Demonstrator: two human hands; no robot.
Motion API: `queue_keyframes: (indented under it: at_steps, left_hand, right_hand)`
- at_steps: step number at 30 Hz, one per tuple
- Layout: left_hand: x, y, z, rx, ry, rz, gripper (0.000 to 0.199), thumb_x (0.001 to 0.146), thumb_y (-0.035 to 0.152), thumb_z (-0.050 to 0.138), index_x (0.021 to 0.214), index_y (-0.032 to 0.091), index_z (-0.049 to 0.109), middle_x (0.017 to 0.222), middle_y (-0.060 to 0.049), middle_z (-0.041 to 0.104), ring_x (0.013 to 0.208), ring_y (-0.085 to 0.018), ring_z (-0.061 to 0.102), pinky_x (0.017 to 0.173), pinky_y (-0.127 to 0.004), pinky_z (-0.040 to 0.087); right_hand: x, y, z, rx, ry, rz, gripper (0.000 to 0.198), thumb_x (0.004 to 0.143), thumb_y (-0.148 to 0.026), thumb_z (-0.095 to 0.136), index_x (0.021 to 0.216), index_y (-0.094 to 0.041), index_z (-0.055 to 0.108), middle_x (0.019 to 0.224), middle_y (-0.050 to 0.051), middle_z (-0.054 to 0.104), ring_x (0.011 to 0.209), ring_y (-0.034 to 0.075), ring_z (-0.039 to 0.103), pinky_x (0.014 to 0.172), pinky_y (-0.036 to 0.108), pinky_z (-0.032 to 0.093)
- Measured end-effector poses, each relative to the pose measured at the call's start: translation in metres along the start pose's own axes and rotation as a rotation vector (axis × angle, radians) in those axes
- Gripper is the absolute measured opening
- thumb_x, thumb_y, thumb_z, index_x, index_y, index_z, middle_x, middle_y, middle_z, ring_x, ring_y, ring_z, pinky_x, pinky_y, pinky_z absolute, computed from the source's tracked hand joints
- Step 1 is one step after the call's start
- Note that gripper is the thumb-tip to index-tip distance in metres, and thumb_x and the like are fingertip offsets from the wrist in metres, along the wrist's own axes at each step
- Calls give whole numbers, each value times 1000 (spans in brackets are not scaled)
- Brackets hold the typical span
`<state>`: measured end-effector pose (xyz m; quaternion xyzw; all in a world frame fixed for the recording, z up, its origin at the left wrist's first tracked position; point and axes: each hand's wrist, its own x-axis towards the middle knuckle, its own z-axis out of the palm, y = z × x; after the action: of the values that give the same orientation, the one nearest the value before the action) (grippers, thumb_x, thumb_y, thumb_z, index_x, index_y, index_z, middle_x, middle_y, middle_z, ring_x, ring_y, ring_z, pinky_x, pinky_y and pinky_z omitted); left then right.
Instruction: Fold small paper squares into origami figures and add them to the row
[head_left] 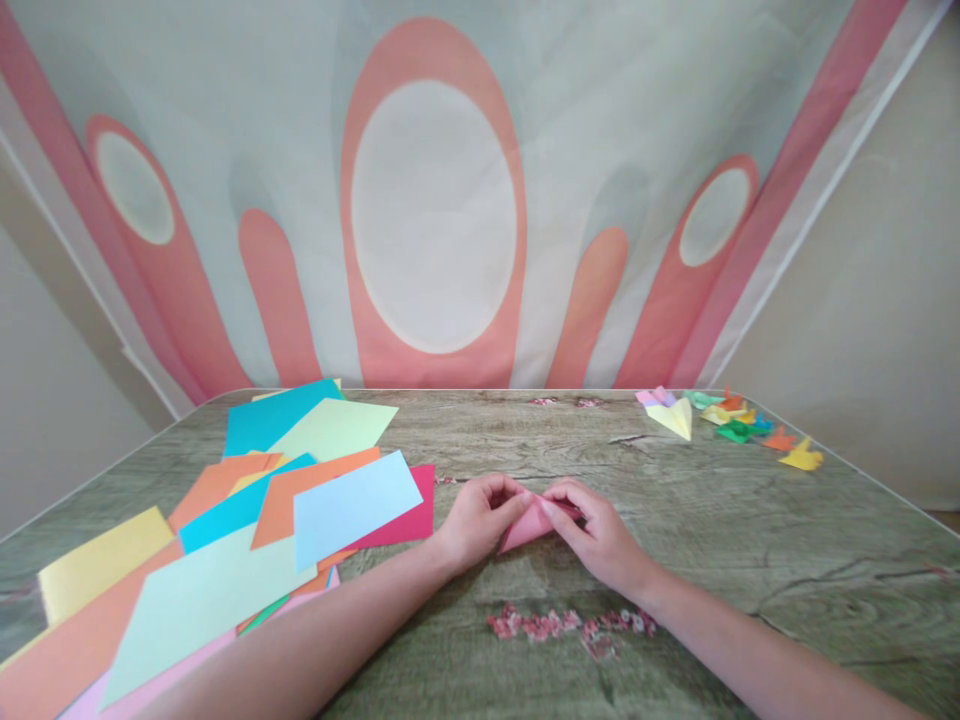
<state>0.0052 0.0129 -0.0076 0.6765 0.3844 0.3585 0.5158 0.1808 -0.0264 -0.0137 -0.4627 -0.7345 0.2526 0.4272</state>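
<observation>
A small piece of folded pink paper [525, 527] is held between my two hands just above the wood-patterned table. My left hand [484, 520] pinches its upper left part with thumb and fingers. On the other side, my right hand [592, 525] grips the upper right part, thumb in front and fingers curled behind. The paper's lower corner points down and to the left. The fingers cover part of its top edge, so the fold there is hidden.
Loose sheets of coloured paper [217, 600] overlap across the table's left side, a pale blue sheet [356, 508] nearest my left hand. Several small folded paper figures [739, 430] and a pale yellow paper plane [673, 417] lie at the back right. Behind the table [697, 560] hangs a printed cloth [435, 220].
</observation>
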Motion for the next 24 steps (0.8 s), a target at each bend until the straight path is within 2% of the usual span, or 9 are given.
queue_keyframes:
  at_steps: [24]
  left_hand:
    - [-1,-3,0,226,-1,95,24,82,35,51,78,14,62,72,-2,62,67,-13,54,61,-22,41]
  right_hand:
    - [1,2,-2,-121,-19,-46,18,87,-27,47,76,-19,59,72,2,55,69,15,52,65,27,41]
